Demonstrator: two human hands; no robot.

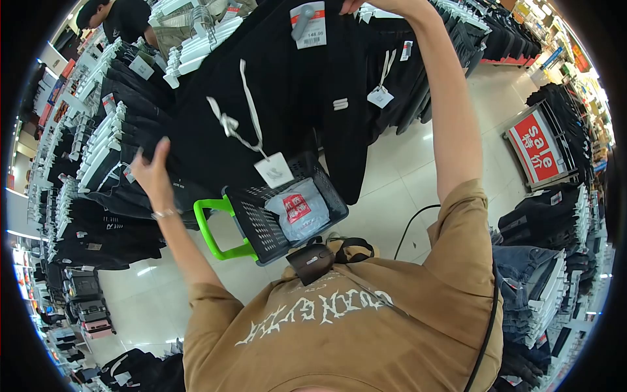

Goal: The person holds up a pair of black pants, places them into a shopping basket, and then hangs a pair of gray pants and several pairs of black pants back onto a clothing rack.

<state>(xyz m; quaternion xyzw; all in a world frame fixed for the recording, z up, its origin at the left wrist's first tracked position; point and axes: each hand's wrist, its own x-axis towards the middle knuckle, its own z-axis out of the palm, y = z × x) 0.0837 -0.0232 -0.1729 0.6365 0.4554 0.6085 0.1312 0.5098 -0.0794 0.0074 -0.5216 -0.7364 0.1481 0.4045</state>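
Note:
Black trousers with a white drawstring and a white tag hang in front of me. At the top edge of the view my right hand pinches them, its fingers partly cut off by the frame. A price tag is on the cloth near that hand. My left hand is raised at the left of the trousers, thumb and fingers apart, holding nothing. Below the trousers is a black basket with a green handle, and a grey-white bag with a red label lies inside.
Racks of dark clothes on white hangers run along the left. More dark trousers hang behind. A red sale sign stands at the right, near hanging jeans. Another person is at the upper left.

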